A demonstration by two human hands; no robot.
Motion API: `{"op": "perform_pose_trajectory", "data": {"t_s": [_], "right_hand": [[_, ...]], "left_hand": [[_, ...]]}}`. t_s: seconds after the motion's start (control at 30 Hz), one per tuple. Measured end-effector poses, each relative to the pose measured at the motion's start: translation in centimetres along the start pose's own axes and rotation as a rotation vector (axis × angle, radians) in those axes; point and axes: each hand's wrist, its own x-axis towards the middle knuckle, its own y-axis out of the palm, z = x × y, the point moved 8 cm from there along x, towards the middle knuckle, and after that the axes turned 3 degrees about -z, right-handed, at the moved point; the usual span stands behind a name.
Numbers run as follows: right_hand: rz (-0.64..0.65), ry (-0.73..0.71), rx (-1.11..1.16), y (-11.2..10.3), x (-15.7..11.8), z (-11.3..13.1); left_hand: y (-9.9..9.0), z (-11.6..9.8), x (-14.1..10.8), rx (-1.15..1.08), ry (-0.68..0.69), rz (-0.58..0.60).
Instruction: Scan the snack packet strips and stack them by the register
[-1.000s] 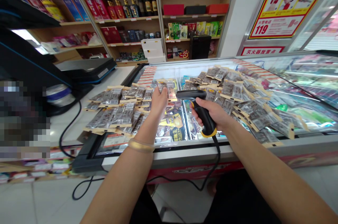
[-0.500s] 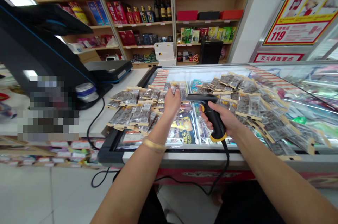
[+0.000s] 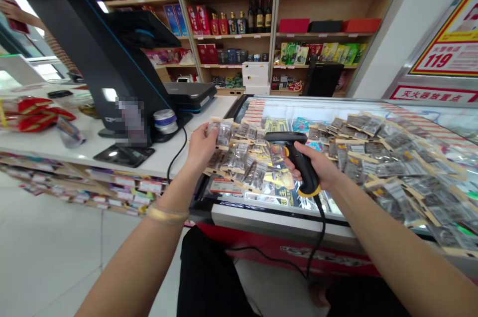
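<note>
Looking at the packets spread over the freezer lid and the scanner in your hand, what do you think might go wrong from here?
1. The loose packets lie heaped up to the sloping freezer lid's edge; a nudge from an arm might slide some off.
2. The scanner's cable hangs down in front of the freezer, so it might snag.
3. The left hand holds one packet over the left pile, so it might get scanned twice.

Bare forearms, a gold bangle (image 3: 167, 214) on the left wrist.

Black scanner (image 3: 295, 157) — yellow base
</note>
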Motion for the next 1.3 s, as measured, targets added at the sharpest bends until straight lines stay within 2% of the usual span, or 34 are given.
{"op": "perform_pose_trajectory", "data": {"t_s": [0.1,0.2,0.33,0.5,0.67,0.73,0.8,0.87,0.93,1.1,1.2,1.3], "right_hand": [[0.034,0.008,-0.013,2.2,1.4,-0.4],[0.052,0.019,-0.017,3.8,2.4,-0.9],[0.054,0.068,-0.007,4.8,2.8,-1.7],[0.043,0.072,-0.008,4.7,3.1,-2.1],[0.042,0.053,-0.017,4.6,3.0,-1.6],[0.042,0.039,-0.011,4.7,2.6,-1.2],[0.042,0.018,0.006,4.6,1.9,-0.6],[0.037,-0.016,0.025,4.0,0.7,0.0],[0.019,-0.055,0.039,2.9,-0.9,0.7],[-0.093,-0.159,0.036,-2.6,-6.8,2.5],[-0.185,-0.218,0.043,-6.8,-11.1,3.4],[-0.286,-0.276,0.037,-10.5,-15.5,3.6]], "left_hand": [[-3.6,2.4,1.5,0.029,-0.029,-0.043],[-5.7,4.6,2.3,0.271,-0.054,-0.040],[-5.7,5.4,2.1,0.597,0.004,0.042],[-4.8,4.3,1.6,0.746,0.178,-0.015],[-5.1,4.3,1.6,0.770,0.258,-0.089],[-5.4,3.4,1.5,0.716,0.281,-0.153],[-5.0,1.7,1.2,0.637,0.324,-0.194],[-3.6,-0.7,0.3,0.549,0.385,-0.185],[-1.1,-3.7,-1.3,0.461,0.459,-0.130],[8.2,-10.3,-8.0,0.223,0.615,0.147],[13.9,-12.5,-12.7,0.128,0.611,0.355],[18.3,-13.6,-17.0,0.072,0.591,0.518]]}}
